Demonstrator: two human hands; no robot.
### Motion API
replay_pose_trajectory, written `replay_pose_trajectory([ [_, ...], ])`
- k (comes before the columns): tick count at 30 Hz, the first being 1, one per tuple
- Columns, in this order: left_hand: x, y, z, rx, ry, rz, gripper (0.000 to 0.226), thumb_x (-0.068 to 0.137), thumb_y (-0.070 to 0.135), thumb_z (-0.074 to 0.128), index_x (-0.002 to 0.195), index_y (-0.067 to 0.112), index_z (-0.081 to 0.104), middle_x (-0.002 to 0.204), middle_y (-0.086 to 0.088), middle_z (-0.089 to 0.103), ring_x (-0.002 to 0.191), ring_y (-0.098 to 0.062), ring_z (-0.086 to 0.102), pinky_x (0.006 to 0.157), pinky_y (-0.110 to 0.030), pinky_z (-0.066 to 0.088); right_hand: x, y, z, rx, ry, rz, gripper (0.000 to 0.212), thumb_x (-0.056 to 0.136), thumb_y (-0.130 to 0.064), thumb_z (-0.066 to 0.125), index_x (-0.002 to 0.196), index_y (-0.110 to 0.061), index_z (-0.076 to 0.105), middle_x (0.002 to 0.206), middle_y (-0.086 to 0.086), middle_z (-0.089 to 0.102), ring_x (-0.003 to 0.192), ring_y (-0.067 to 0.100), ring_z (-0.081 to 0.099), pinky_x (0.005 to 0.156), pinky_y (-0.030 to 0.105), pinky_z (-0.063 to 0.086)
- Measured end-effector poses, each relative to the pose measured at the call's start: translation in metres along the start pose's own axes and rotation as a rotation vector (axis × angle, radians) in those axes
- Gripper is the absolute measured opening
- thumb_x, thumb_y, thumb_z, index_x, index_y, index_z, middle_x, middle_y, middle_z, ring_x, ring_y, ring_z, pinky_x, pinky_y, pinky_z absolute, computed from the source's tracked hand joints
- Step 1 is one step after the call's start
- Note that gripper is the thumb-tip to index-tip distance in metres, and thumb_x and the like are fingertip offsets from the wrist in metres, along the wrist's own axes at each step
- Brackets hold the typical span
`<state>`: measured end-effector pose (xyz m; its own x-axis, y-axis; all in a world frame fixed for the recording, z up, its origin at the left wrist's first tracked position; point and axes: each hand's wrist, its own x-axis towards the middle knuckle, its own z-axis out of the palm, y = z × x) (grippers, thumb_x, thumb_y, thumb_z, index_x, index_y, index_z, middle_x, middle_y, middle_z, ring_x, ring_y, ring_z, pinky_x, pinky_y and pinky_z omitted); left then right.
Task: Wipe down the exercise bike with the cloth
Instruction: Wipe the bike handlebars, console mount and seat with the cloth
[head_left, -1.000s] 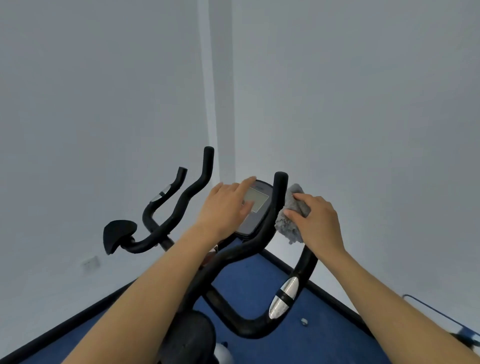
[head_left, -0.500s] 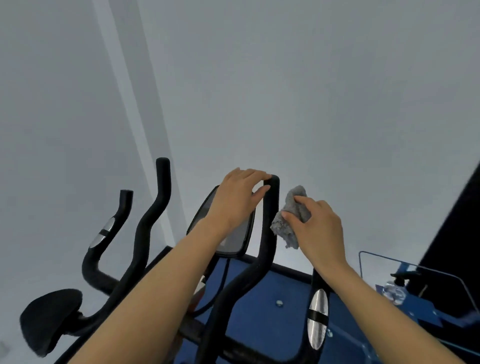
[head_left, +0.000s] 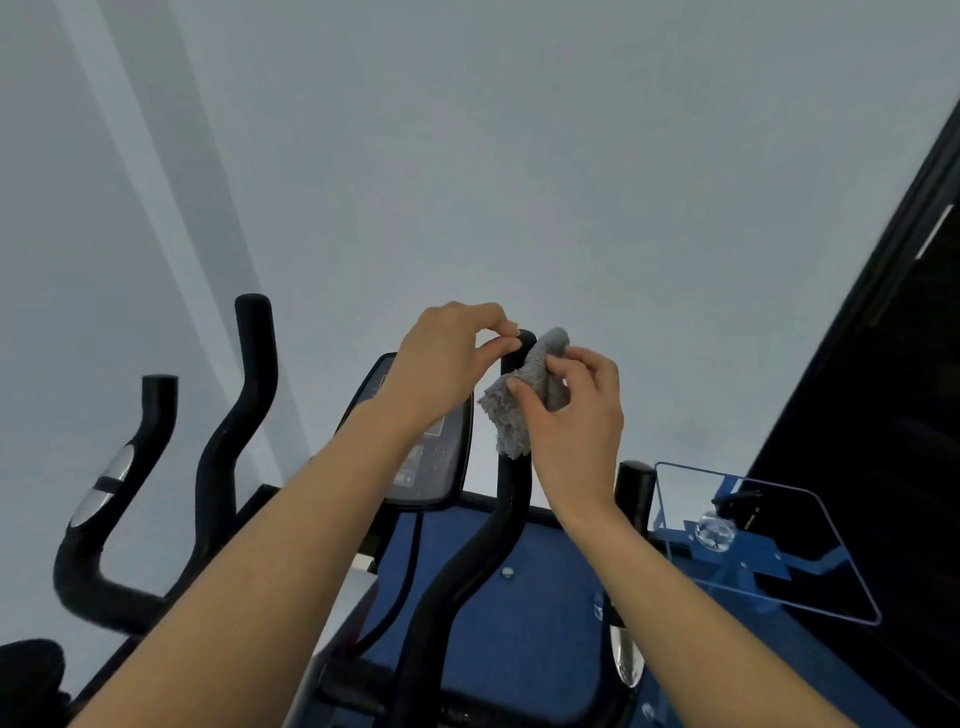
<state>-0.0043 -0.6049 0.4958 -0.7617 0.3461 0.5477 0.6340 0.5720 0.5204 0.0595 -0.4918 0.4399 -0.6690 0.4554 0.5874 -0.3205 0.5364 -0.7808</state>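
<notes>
Up top, our right hand (head_left: 574, 415) pinches the fluffy grey cloth (head_left: 519, 405) against the black padded handlebar post (head_left: 511, 499); our left hand (head_left: 441, 364) curls its fingertips (head_left: 506, 343) onto the post's tip.

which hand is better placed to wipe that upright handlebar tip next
Right. The right hand already grips the grey cloth, which is pressed against the handlebar post just below its tip. The left hand only pinches the tip and holds no cloth.
</notes>
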Motion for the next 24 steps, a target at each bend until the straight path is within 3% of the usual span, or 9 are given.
replay_pose_trajectory([
  [2, 0.0, 0.0, 0.001, -0.012, 0.003, -0.003, 0.009, 0.086, 0.026, 0.065, 0.091, 0.02, 0.069, 0.094, 0.01, 0.066, 0.095, -0.017, 0.058, 0.085, -0.04, 0.048, -0.001, 0.001, 0.006, 0.036, 0.0, 0.008, 0.032, 0.082, -0.021, 0.069, 0.112, -0.012, 0.06, 0.109, -0.008, 0.056, 0.096, -0.005, 0.05, 0.084, 0.007, 0.04],
  [6, 0.0, -0.004, 0.003, -0.026, 0.003, 0.057, 0.007, 0.087, 0.023, 0.064, 0.088, 0.017, 0.067, 0.094, 0.011, 0.067, 0.095, -0.017, 0.059, 0.085, -0.042, 0.048, -0.001, 0.007, 0.016, 0.079, 0.096, 0.006, 0.023, 0.083, -0.017, 0.068, 0.105, -0.011, 0.065, 0.088, -0.008, 0.063, 0.081, -0.001, 0.056, 0.073, 0.008, 0.044],
  [9, 0.001, -0.006, 0.004, -0.051, -0.009, 0.111, 0.009, 0.087, 0.02, 0.064, 0.088, 0.012, 0.065, 0.097, 0.001, 0.069, 0.093, -0.02, 0.06, 0.083, -0.044, 0.048, -0.005, 0.014, 0.017, 0.067, 0.082, -0.025, 0.002, 0.084, -0.012, 0.066, 0.086, -0.013, 0.066, 0.064, -0.014, 0.053, 0.06, 0.002, 0.049, 0.059, 0.007, 0.039],
  [12, 0.002, -0.007, 0.003, -0.043, -0.021, 0.134, 0.009, 0.087, 0.019, 0.064, 0.089, 0.011, 0.065, 0.097, -0.001, 0.069, 0.093, -0.022, 0.06, 0.082, -0.046, 0.047, -0.007, 0.018, 0.01, 0.034, 0.033, -0.031, 0.016, 0.084, -0.011, 0.066, 0.071, -0.009, 0.058, 0.049, -0.012, 0.039, 0.05, 0.005, 0.037, 0.049, 0.009, 0.031],
  [16, 0.002, -0.008, 0.003, -0.042, -0.011, 0.164, 0.008, 0.087, 0.018, 0.064, 0.089, 0.011, 0.065, 0.096, -0.001, 0.069, 0.093, -0.022, 0.06, 0.082, -0.047, 0.048, 0.002, 0.007, 0.01, 0.028, 0.072, 0.043, 0.024, 0.081, -0.021, 0.07, 0.065, -0.013, 0.053, 0.058, -0.011, 0.047, 0.056, 0.002, 0.044, 0.053, 0.007, 0.035],
  [18, 0.001, -0.011, 0.005, -0.05, 0.003, 0.178, 0.007, 0.086, 0.017, 0.065, 0.088, 0.01, 0.065, 0.095, 0.0, 0.069, 0.092, -0.022, 0.061, 0.081, -0.046, 0.048, 0.0, 0.002, 0.017, 0.009, 0.136, 0.049, 0.018, 0.079, -0.023, 0.071, 0.075, -0.018, 0.055, 0.072, -0.007, 0.054, 0.066, 0.002, 0.05, 0.062, 0.004, 0.036],
  [24, 0.002, -0.013, 0.007, -0.062, 0.008, 0.195, 0.007, 0.088, 0.017, 0.063, 0.09, 0.011, 0.064, 0.096, -0.001, 0.068, 0.091, -0.023, 0.061, 0.081, -0.047, 0.049, -0.024, 0.018, 0.015, -0.191, 0.048, -0.097, 0.015, 0.079, -0.006, 0.071, 0.082, -0.004, 0.056, 0.079, 0.0, 0.048, 0.065, 0.017, 0.048, 0.06, 0.013, 0.033],
])
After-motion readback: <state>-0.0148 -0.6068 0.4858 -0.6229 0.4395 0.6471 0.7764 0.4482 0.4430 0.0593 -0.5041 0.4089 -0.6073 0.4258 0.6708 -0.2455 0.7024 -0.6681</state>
